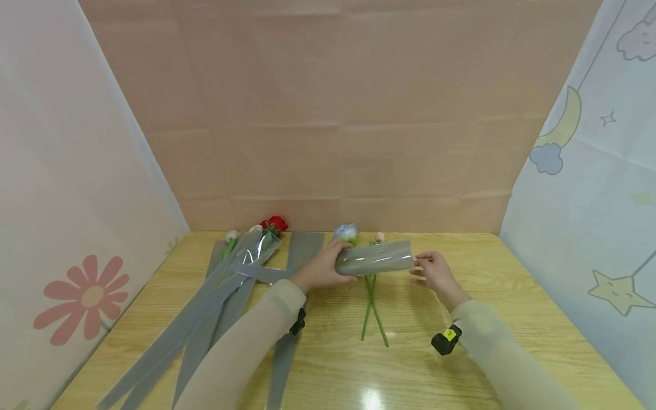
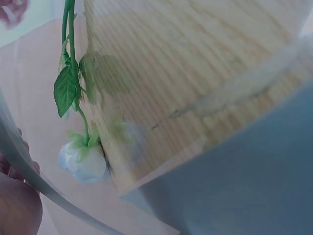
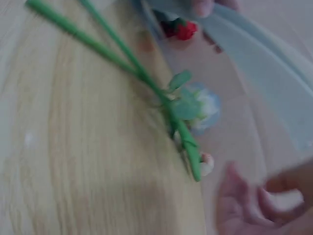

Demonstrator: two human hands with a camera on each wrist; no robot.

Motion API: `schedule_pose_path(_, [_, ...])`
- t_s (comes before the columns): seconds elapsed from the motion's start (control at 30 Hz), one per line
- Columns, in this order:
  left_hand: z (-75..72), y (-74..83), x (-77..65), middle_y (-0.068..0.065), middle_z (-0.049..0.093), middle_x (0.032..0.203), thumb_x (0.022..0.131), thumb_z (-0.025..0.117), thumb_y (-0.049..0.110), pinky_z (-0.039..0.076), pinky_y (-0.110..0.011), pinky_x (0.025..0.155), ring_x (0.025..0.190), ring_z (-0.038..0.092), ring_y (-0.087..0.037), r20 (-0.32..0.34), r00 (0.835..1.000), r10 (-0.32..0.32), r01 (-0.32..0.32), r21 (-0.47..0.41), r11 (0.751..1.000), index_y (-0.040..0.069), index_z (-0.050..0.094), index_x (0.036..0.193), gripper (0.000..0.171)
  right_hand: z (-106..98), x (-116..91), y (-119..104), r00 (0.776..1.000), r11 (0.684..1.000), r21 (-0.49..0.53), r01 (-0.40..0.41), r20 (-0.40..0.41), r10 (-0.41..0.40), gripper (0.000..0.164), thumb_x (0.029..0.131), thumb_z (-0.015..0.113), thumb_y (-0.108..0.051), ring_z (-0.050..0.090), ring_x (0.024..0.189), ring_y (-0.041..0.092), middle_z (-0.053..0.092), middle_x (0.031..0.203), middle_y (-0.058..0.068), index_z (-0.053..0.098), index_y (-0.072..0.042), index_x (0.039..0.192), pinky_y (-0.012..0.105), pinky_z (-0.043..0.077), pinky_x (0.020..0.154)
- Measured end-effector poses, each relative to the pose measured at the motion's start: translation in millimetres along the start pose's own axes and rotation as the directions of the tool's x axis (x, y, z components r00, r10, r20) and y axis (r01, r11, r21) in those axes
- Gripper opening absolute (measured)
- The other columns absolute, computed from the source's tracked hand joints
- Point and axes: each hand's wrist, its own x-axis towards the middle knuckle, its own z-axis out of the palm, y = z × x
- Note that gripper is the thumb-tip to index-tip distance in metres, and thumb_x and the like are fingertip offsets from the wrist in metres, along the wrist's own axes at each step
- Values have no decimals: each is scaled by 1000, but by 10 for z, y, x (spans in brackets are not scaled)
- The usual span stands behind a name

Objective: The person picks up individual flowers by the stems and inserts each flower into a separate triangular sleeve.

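My left hand grips one end of a rolled sheet of clear greyish plastic film, held crosswise above the table. Just off the roll's other end is my right hand, its fingers loosely bent with nothing between them; it looks blurred in the right wrist view. Beneath the roll lie two artificial flowers with crossed green stems. One has a pale blue bloom, the other a small pinkish bloom. The roll hides part of their stems. Through the film, the left wrist view shows the blue-white bloom and a green leaf.
Left on the table, long grey film strips lie overlapped, with a clear film sleeve on top. A red rose and a small white flower are at their far end. Another grey strip runs under my left arm.
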Motion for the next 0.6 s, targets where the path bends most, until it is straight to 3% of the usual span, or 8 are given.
schedule_pose_path(0.13, [-10,-13,4,-4,46,137,78,81,34,39,-45,104,126,41,-26,-6,1000,11,-11,15,1000,8,43,140,78,190,18,110,976,958,-282,-53,189,109,40,100,43,-12,61,86,23,58,109,25,42,17,128,35,56,74])
schedule_pose_path(0.2, [-12,-15,2,-5,46,137,78,81,34,39,-45,104,126,41,-26,-3,1000,11,-11,18,1000,7,43,140,77,304,31,149,962,943,-329,-56,235,139,39,98,48,-14,59,80,19,60,98,18,47,16,123,33,56,69])
schedule_pose_path(0.43, [-8,-28,8,-3,47,135,78,80,39,42,-43,102,124,43,-23,-3,1000,10,-10,37,999,11,43,140,77,546,144,150,971,947,-312,-77,191,142,32,99,51,-22,60,71,18,61,90,14,57,10,104,33,56,64])
schedule_pose_path(0.6, [0,-34,-1,-2,48,132,78,80,39,44,-42,100,121,43,-22,2,1000,7,-7,22,1000,12,43,140,77,574,177,162,976,959,-271,-85,173,135,37,100,50,-21,63,77,22,61,98,19,50,13,114,35,57,68])
